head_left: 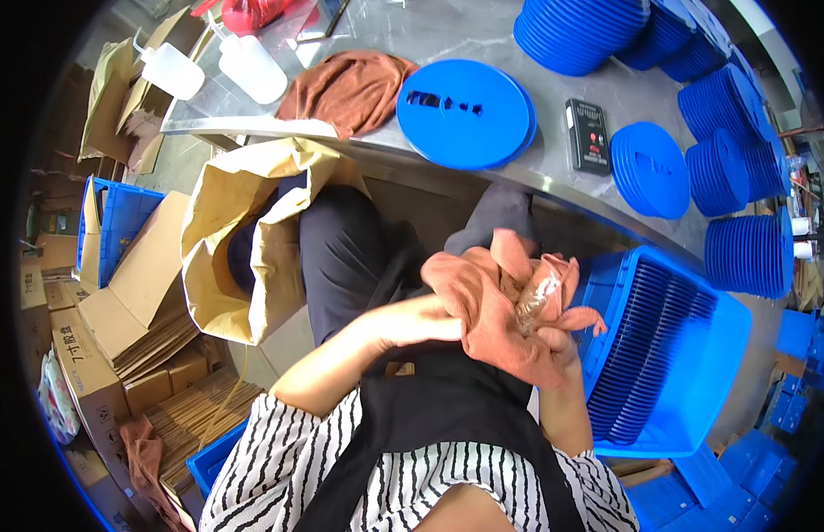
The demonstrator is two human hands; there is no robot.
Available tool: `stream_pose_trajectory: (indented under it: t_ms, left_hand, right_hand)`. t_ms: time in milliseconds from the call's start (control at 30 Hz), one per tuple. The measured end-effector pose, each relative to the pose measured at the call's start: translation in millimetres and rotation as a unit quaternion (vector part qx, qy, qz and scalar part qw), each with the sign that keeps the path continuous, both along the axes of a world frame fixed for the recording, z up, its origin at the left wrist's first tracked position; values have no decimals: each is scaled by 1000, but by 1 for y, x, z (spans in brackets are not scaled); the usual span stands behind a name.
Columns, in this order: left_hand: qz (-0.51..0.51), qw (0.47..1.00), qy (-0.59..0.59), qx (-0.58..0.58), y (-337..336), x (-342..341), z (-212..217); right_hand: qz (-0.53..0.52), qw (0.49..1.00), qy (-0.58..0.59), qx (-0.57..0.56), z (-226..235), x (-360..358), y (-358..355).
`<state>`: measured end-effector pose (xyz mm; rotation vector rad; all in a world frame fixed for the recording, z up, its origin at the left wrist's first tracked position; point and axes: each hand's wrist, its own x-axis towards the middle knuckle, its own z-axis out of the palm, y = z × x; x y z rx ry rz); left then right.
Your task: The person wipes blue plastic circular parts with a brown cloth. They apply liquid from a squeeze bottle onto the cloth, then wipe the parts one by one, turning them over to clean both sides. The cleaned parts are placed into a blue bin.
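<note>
Your left hand [421, 321] and right hand [554, 341] meet over your lap, both wrapped into an orange-brown cloth [483, 306]. The right fingers are closed on the cloth and on a small clear, crinkled item [536, 297] bundled within it; what that item is cannot be told. The left hand presses the cloth from the side, fingers hidden beneath the fabric, so their state cannot be told. Just to your right sits an open blue crate [678, 355] packed with blue discs standing on edge; on the grey bench [554, 177] ahead lie a slotted blue disc [465, 113], a second brown cloth [348, 89], a black handheld meter [588, 135] and stacks of blue discs [749, 253]. Risk noted: the clear item is held mostly through loose fabric, so a slackened grip could let it slip into your lap or into the crate. The trailing cloth corner hangs near the crate rim and may snag there.
</note>
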<state>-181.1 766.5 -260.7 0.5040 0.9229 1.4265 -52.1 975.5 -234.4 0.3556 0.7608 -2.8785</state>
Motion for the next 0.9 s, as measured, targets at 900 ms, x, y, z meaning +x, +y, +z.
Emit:
stream_pose_trajectory:
  t_ms: [900]
  left_hand:
    - [12,997,68,-44,44,-21,59]
  right_hand:
    - [16,926,21,376,-3,2,8]
